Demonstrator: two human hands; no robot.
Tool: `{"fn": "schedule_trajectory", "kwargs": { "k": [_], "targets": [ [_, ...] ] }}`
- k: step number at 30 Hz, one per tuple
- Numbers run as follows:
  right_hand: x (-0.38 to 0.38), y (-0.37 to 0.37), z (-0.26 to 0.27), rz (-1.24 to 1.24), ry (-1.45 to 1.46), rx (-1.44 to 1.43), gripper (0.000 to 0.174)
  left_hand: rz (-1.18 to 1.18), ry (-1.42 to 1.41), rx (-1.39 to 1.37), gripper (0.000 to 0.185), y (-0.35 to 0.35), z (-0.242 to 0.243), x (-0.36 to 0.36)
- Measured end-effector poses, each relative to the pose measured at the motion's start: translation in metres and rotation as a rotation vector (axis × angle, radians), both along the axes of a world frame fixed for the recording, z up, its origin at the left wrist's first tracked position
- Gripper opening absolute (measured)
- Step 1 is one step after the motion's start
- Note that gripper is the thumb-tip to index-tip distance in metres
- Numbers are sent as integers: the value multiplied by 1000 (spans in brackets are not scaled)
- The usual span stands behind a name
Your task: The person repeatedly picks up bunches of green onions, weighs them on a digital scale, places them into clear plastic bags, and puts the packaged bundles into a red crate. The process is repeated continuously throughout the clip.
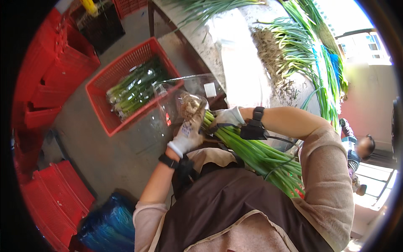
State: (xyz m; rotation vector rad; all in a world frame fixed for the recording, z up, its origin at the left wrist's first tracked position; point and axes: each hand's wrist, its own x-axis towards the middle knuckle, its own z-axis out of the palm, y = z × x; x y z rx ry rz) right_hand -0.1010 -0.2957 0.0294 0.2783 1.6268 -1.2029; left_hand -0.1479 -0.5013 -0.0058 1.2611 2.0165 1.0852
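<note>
Both my hands wear white work gloves and grip a thick bunch of green onions (252, 149) in front of my waist. My left hand (190, 132) is closed on the stalks near the root end. My right hand (228, 119) clasps the stalks just above it. The roots (190, 105) point away from me, into the mouth of a clear plastic bag (163, 108) that bears a white label. The green leaves trail back under my right forearm. Beyond the bag, a red plastic crate (108, 123) holds several bagged bunches of green onions (138, 86).
A table (211, 53) on the right carries a stack of clear plastic bags (242, 63) and loose green onions (294, 47) with soil. Stacked red crates (63, 63) line the left, more red crates (56, 201) and a blue plastic bundle (108, 220) lower left. A person (355, 151) is at far right.
</note>
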Motion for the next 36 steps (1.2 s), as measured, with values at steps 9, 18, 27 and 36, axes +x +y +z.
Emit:
{"fn": "schedule_trajectory", "kwargs": {
  "k": [9,18,27,36],
  "targets": [
    [9,-1,-81,246,-255,-58,32,-79,-536,69,80,-11,-72,17],
    [20,9,-37,-244,-690,-264,46,-223,-479,-258,86,-2,-125,18],
    [69,44,-47,-486,-790,-180,81,-208,-572,-204,80,17,-150,35],
    [25,79,0,-718,-492,-34,88,185,-1034,-50,83,5,-105,-28]
  ]
}}
